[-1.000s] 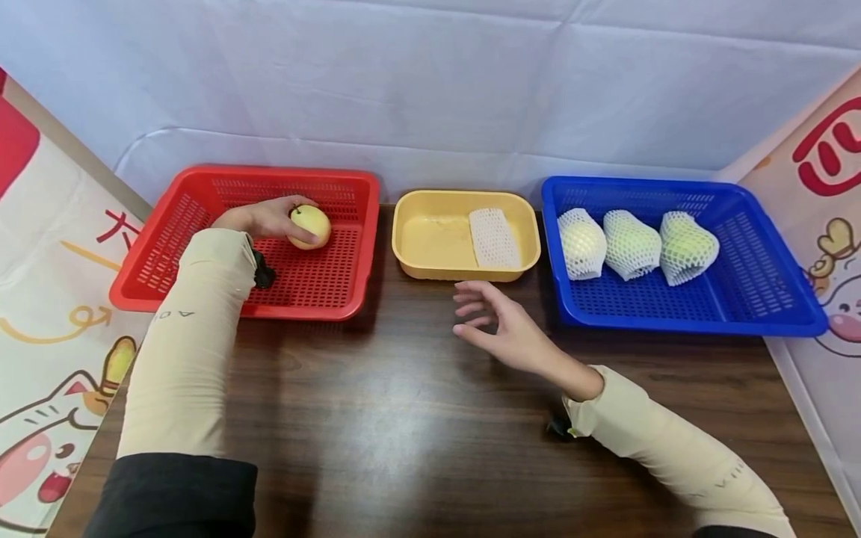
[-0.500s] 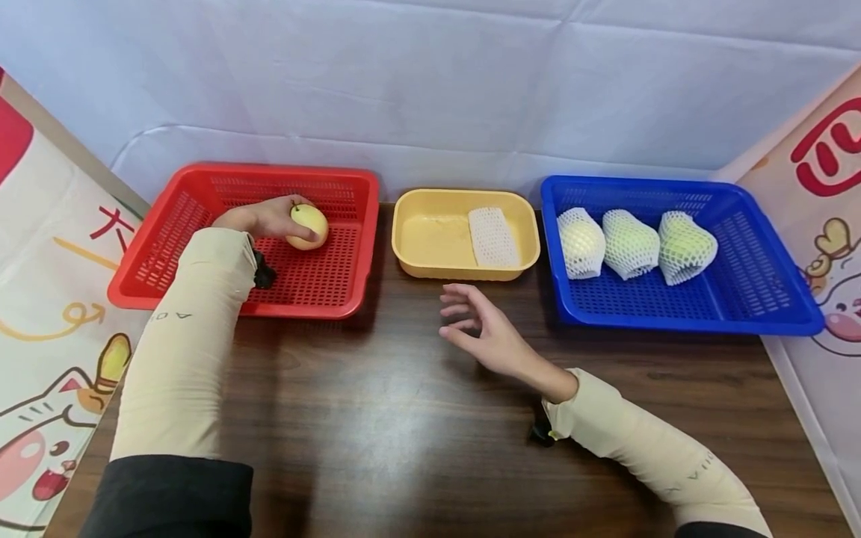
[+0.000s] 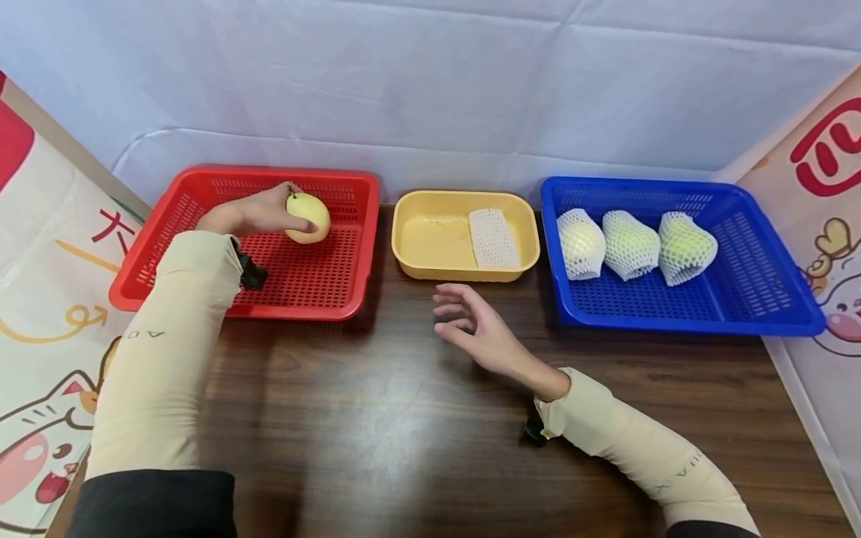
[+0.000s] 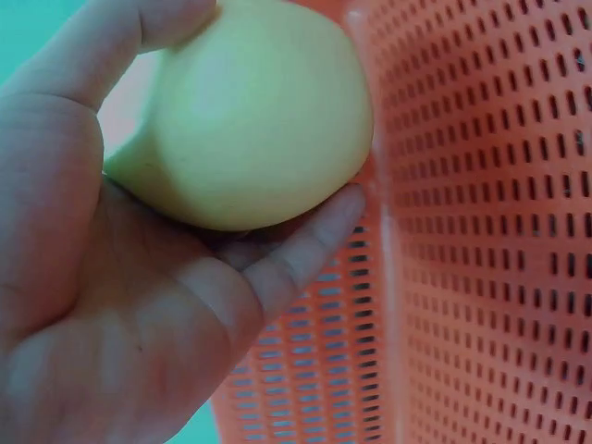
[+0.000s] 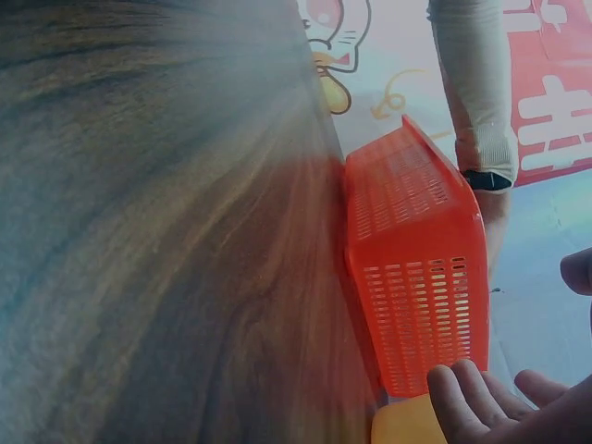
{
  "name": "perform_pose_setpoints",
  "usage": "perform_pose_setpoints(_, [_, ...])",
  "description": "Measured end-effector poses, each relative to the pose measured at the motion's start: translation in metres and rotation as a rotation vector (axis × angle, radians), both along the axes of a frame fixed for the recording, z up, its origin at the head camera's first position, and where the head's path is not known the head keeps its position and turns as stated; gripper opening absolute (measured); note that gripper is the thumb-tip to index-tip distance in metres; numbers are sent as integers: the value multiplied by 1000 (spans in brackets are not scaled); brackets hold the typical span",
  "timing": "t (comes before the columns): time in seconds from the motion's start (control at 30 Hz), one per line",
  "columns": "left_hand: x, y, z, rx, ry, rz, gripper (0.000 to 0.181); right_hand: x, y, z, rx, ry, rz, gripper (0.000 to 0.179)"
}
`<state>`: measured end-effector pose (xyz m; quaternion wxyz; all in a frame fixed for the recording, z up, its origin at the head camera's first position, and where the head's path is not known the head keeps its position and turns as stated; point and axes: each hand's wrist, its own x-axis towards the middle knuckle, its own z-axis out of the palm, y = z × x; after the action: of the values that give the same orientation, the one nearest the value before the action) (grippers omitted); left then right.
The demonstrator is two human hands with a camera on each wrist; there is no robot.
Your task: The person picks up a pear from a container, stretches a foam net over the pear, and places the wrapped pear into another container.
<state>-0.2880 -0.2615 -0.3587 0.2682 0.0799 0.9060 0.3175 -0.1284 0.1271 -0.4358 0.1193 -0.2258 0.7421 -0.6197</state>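
A pale yellow pear (image 3: 309, 218) with a short dark stem is gripped by my left hand (image 3: 264, 210) over the red basket (image 3: 306, 302). In the left wrist view the thumb lies on one side of the pear (image 4: 268, 111) and the fingers curl under the other, close to the basket's slotted wall. My right hand (image 3: 486, 332) hovers over the table in front of the yellow tray (image 3: 430, 239), fingers loosely bent and holding nothing. A flattened white foam net sleeve (image 3: 494, 237) lies in the tray's right half.
At the right stands a blue basket (image 3: 625, 306) with three net-wrapped fruits (image 3: 631, 243) in a row. All three containers line the back of the brown wooden table (image 3: 377, 418), against a white cloth backdrop (image 3: 430, 90). Printed panels flank both sides.
My left hand has raised the pear slightly within the red basket, and its forearm has swung left. The right hand has drifted a little to the left.
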Motion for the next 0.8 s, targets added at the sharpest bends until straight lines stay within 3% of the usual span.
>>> perform_pose_setpoints(0.27, [13, -6, 9, 59, 80, -5, 61, -1, 0, 8, -42, 11, -12, 52])
perform_pose_setpoints(0.53, [30, -8, 22, 69, 97, 14, 67, -3, -1, 12, -92, 22, 1, 52])
perform_pose_setpoints(0.8, [53, 9, 43, 101, 229, -76, 63, -6, -4, 15, -113, 96, 68, 52])
